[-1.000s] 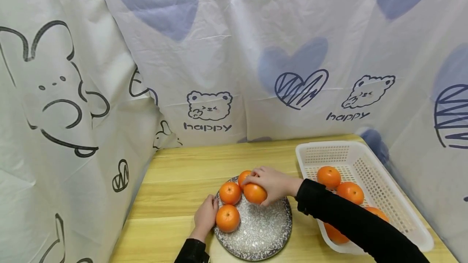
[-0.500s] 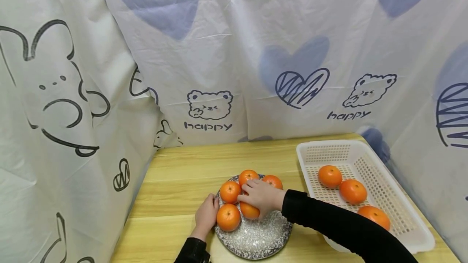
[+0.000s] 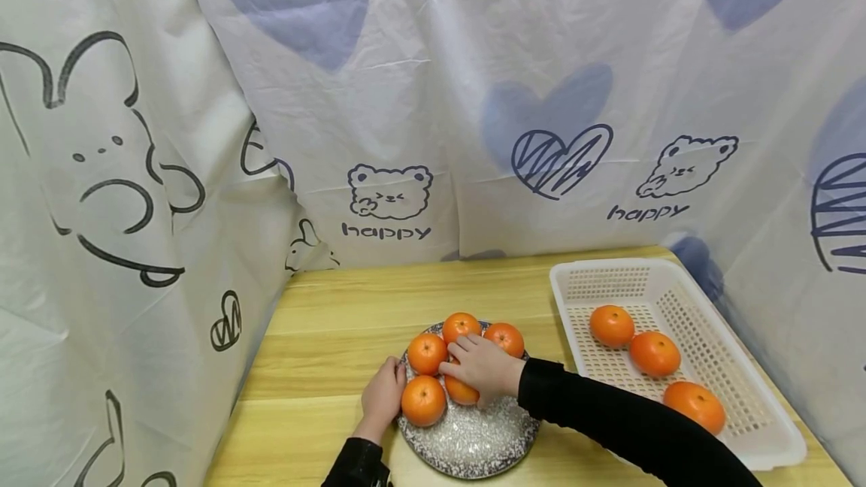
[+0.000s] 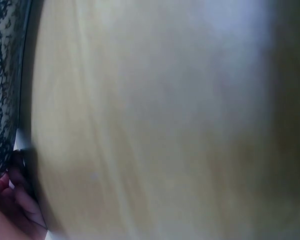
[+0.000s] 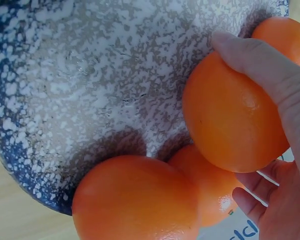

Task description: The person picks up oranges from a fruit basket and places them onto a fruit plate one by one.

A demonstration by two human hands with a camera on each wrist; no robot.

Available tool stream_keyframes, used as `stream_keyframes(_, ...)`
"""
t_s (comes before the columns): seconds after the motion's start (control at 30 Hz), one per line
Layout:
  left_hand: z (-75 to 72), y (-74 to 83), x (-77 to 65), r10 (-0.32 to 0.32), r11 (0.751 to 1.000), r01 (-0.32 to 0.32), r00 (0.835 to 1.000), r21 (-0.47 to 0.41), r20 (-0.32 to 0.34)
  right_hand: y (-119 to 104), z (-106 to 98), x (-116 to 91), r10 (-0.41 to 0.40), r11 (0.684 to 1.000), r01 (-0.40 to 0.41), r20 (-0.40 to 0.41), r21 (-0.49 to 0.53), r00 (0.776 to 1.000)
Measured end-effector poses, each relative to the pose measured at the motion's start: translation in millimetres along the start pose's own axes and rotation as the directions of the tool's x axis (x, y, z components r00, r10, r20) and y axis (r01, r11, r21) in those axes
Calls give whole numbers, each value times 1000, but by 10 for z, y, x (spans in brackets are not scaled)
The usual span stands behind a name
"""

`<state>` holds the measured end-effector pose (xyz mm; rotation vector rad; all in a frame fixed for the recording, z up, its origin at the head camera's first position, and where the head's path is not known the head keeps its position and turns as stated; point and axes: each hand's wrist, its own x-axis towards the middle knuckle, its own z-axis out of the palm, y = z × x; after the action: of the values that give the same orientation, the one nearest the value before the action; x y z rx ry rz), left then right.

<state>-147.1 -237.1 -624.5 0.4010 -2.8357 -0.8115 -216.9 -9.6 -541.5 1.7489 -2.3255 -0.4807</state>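
My right hand (image 3: 483, 368) grips an orange (image 5: 235, 112) low over the speckled plate (image 3: 473, 446), thumb on one side and fingers on the other. Around it on the plate are other oranges: one at the front left (image 3: 424, 400), one behind that at the left (image 3: 428, 354), one at the back (image 3: 461, 328), and one at the back right (image 3: 504, 340). At the plate's left rim, my left hand (image 3: 383, 397) holds the edge with curled fingers. The left wrist view shows those fingers (image 4: 22, 200) against the plate's underside edge, partly cut off.
A white perforated basket (image 3: 751, 415) stands on the right side of the wooden table (image 3: 318, 344). Oranges (image 3: 654, 353) lie inside it, and the right sleeve (image 3: 609, 412) crosses its front left corner. A printed cloth (image 3: 467, 96) hangs behind the table.
My right hand has brought its orange forward and lower over the plate, uncovering the one at the back right. The sleeve now hides the basket's front left orange. My left hand keeps its place.
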Motion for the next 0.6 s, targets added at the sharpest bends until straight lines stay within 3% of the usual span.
stream_keyframes(0.6, 18, -14, 26, -11, 1000, 11, 1000, 6, 10, -45, 40, 14, 14, 1000, -15, -38, -18, 999)
